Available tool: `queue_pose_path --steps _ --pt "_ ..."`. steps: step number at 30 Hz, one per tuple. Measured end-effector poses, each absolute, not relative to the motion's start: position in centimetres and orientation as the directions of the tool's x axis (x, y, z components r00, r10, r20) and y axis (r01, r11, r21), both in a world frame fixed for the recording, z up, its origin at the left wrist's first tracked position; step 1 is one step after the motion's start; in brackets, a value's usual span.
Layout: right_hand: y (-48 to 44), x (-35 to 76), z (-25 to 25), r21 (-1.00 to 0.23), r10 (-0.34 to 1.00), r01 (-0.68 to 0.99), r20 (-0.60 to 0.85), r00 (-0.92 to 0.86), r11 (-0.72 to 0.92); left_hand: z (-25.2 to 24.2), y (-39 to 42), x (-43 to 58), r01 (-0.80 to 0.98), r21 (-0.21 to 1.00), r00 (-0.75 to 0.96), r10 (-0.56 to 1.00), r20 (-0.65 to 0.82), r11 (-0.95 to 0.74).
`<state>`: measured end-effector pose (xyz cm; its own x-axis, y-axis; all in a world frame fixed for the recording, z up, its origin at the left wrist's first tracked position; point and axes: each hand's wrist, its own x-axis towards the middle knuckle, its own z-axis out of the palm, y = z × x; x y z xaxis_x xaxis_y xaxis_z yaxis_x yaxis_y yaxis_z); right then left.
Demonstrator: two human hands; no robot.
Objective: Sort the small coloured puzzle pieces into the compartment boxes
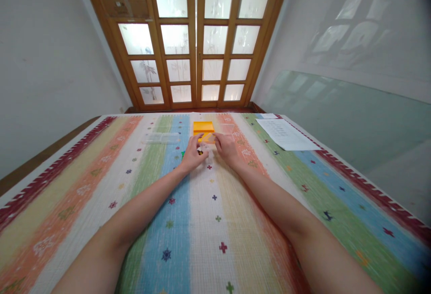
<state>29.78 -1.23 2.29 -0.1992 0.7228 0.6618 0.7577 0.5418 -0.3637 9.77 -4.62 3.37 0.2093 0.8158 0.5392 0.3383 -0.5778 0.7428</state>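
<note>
Both hands (195, 154) (227, 149) brought together at a yellow box (204, 126)

The yellow box is placed at the far end of the table, near its middle, just beyond the fingertips; its nearer part is partly covered by the fingers. Between the hands, a small clear piece (209, 150) is seen, with a dark and yellow spot showing near the left thumb; its exact form cannot be made out. The left hand is curved, its thumb and forefinger set apart around this spot; whether the clear piece is gripped cannot be told. The right hand is bent inward, its fingertips held close to the box's near edge; whether anything is pinched there cannot be told. A bit of green (183, 154) is partly hidden beside the left hand.

To the left, a clear tray (161, 138) is laid flat, well apart from the hands. Behind the right hand, another clear item (226, 128) is faintly seen. Farther right, a printed sheet (286, 134) is laid near the table's edge, with a smaller white paper (268, 116) beyond it. Everything is rested on a striped tablecloth (202, 222). Past the table, wood-framed doors (196, 60) with pale panes are seen.
</note>
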Motion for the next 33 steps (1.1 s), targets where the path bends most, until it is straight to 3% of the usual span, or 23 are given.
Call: queue_pose_path --steps 5,11,23,33 --pt "-1.1 30.1 2.4 -0.488 0.751 0.712 0.654 -0.085 0.505 2.9 -3.9 9.6 0.195 0.817 0.262 0.832 0.490 -0.543" --pt "-1.3 29.9 2.6 -0.532 0.750 0.662 0.658 -0.068 0.527 2.2 -3.2 9.1 0.185 0.861 0.268 0.867 0.419 -0.473" --pt "-1.4 30.0 3.0 -0.529 0.731 0.655 0.680 -0.053 0.539 2.4 -3.4 8.3 0.261 0.775 0.338 0.807 0.485 -0.575" --pt "-1.4 30.2 3.1 -0.594 0.749 0.621 0.663 0.016 0.512 3.6 -3.8 7.4 0.459 0.636 0.379 0.784 0.491 -0.620"
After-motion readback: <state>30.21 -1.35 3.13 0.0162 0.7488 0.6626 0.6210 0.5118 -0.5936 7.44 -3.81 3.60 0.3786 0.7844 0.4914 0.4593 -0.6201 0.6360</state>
